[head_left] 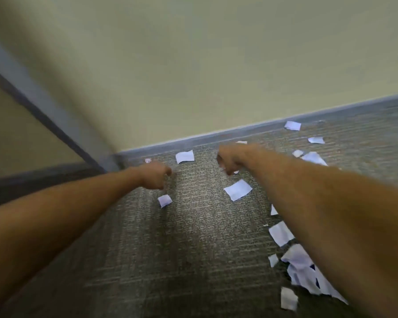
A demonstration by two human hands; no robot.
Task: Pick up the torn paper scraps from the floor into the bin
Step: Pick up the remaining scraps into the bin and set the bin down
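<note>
Both bare arms reach forward.
Left hand (155, 175) and right hand (231, 159) have fingers curled under, knuckles up.

A grey, ribbed carpet (193, 249) with a fine horizontal weave covers the floor and runs up to a plain, pale yellow-green wall (216, 65). A narrow blue-grey baseboard (251, 130) lines the foot of the wall, rising toward the right. At the left, a blue-grey door frame (44, 97) slants steeply, with a dark strip along its inner edge and a tan panel (21, 134) beyond it. The light is soft and even, and the picture is slightly blurred.
</note>
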